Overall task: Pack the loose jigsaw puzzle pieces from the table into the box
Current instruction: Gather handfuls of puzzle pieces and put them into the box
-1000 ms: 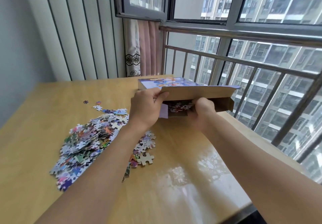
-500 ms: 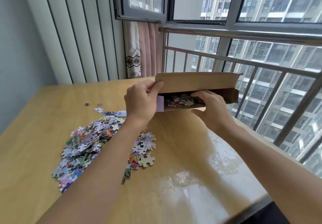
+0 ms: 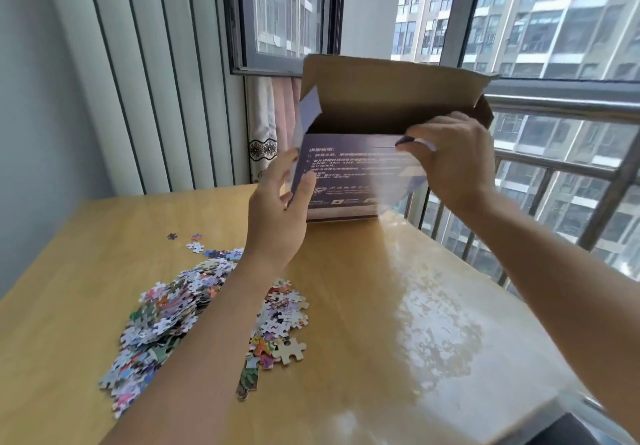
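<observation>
Here the right hand (image 3: 453, 160) has a pinching grip on the top front edge of the box (image 3: 349, 171), thumb and fingers closed over the cardboard near its right corner. The left hand (image 3: 277, 216) is at the box's left side, fingers partly spread and only loosely curled — its fingertips (image 3: 306, 181) lie against the dark printed front, but whether the grip really clamps the box or merely steadies it cannot be told.

The box stands upright at the centre of the frame, its bottom edge on the far part of the table (image 3: 398, 306), near the right edge. Its lid (image 3: 391, 88) is flung open, standing up behind the opening and showing plain brown cardboard inside; a small pale side flap (image 3: 310, 112) sticks up at the left. The front panel carries lines of white text, too blurred to read. What lies inside is hidden from this angle.

The puzzle pieces (image 3: 173, 316) lie in a loose, many-coloured heap at lower left of the frame, well apart from the box, partly hidden behind the left forearm. One larger pale piece (image 3: 289, 349) lies at the heap's right fringe, and a few strays (image 3: 195, 246) sit just above the heap.

Behind the table — a window (image 3: 287, 12) with a metal railing (image 3: 571, 105) at right, a pink curtain (image 3: 277, 126) below the window, and a ribbed panel (image 3: 156, 81) at upper left.
</observation>
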